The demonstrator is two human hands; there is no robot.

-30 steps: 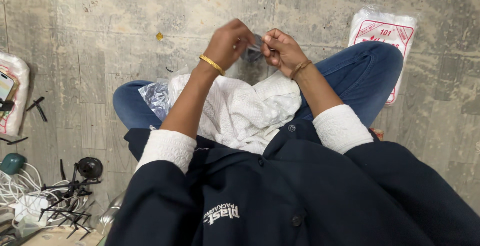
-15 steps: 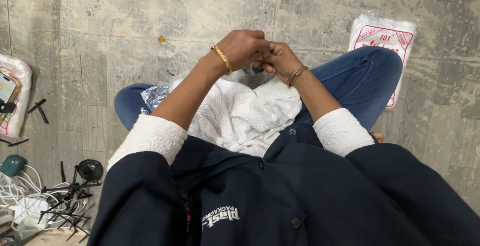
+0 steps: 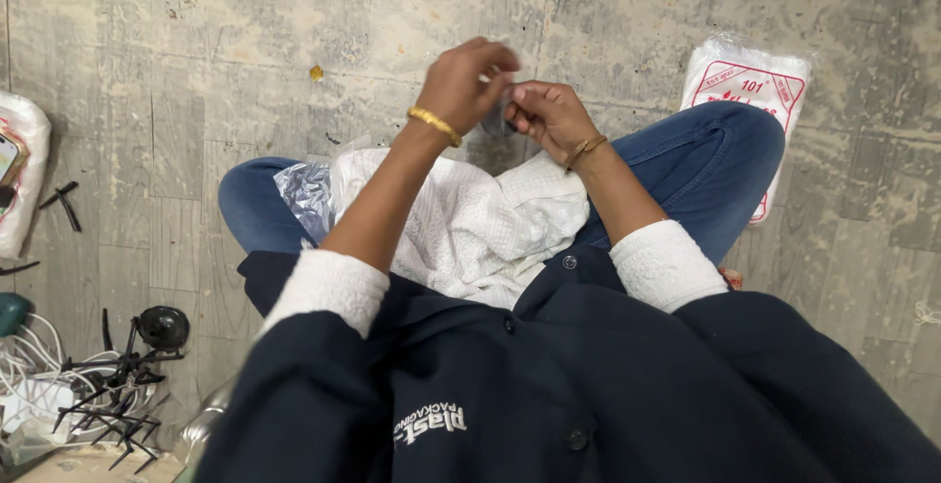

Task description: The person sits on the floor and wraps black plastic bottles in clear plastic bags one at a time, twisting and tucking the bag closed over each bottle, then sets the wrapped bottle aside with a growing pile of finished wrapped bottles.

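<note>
left hand point(image 3: 469, 79) and right hand point(image 3: 549, 115) pinching small clear bag point(image 3: 498, 115), white red-printed packet point(image 3: 750, 91) on floor right

Small item pinched between hands point(image 3: 510, 101) too hidden to identify; white packet point(image 3: 22, 184) cut off at left edge.

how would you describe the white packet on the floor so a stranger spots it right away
Start from the bent knee in blue jeans on the picture's right side. Just beyond it on the grey concrete floor lies a white plastic packet under clear wrap, the only item with a red printed border.
</note>
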